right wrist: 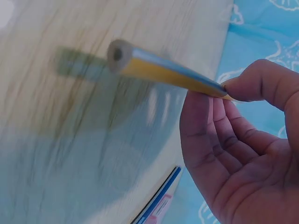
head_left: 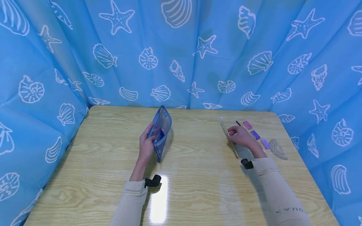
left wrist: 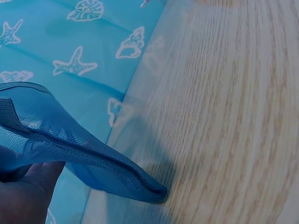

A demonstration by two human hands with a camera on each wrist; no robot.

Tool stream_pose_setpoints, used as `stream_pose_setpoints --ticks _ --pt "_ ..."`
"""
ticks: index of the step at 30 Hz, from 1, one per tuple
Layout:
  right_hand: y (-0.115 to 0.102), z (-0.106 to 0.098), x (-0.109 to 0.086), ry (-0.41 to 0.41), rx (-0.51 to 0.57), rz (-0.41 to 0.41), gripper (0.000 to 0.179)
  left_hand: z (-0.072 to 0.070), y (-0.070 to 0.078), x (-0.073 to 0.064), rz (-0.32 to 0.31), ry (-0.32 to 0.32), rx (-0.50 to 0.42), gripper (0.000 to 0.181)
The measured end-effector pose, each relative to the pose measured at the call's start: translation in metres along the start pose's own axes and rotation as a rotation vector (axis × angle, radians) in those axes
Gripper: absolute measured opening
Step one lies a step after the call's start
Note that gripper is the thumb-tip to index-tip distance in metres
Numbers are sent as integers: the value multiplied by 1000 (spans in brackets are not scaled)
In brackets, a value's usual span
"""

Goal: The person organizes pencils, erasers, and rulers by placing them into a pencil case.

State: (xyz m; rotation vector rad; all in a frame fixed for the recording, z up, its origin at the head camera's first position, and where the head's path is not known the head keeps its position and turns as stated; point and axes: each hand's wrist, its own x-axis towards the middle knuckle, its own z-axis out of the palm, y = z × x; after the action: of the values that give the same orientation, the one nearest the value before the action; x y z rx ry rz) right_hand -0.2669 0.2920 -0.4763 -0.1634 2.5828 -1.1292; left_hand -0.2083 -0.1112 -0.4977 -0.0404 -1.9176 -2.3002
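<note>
My left hand (head_left: 146,146) grips one side of a blue mesh zip pouch (head_left: 162,131), whose mouth gapes upward; something dark blue shows inside it. In the left wrist view the pouch (left wrist: 88,144) has its lower corner close to the wood, with only the thumb side of the hand (left wrist: 28,196) visible. Between thumb and fingertips, my right hand (head_left: 240,135) pinches a yellow pencil (head_left: 229,138) near its middle. The right wrist view has the pencil's (right wrist: 163,72) flat unsharpened end pointing at the camera, raised over the table, above its shadow.
Right of the right hand lie a pink eraser-like block (head_left: 247,125), two purple blocks (head_left: 255,135) and a clear protractor (head_left: 277,149). A dark blue pen-like stick (head_left: 238,123) lies behind the hand. Blue shell-print curtain (head_left: 181,53) borders the wooden table (head_left: 195,175).
</note>
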Motion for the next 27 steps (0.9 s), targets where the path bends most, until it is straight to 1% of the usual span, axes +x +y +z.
stream_pose_setpoints --ticks 3,6,10,13,20,27 --pt "-4 5 0 -11 74 -15 46 0 0 0 2 -4 5 66" --pt "-8 12 1 -14 130 -53 47 0 -1 0 6 -2 16 66" --pt "-17 24 4 -8 189 -95 47 1 -1 -1 -1 2 31 66" --pt "-25 33 5 -4 231 -111 48 1 -1 -1 -10 4 39 67" --pt "-46 47 8 -1 323 -155 50 1 -2 -2 15 -7 22 66" --pt "-58 58 9 -6 440 -205 50 2 -1 -3 6 -4 17 66"
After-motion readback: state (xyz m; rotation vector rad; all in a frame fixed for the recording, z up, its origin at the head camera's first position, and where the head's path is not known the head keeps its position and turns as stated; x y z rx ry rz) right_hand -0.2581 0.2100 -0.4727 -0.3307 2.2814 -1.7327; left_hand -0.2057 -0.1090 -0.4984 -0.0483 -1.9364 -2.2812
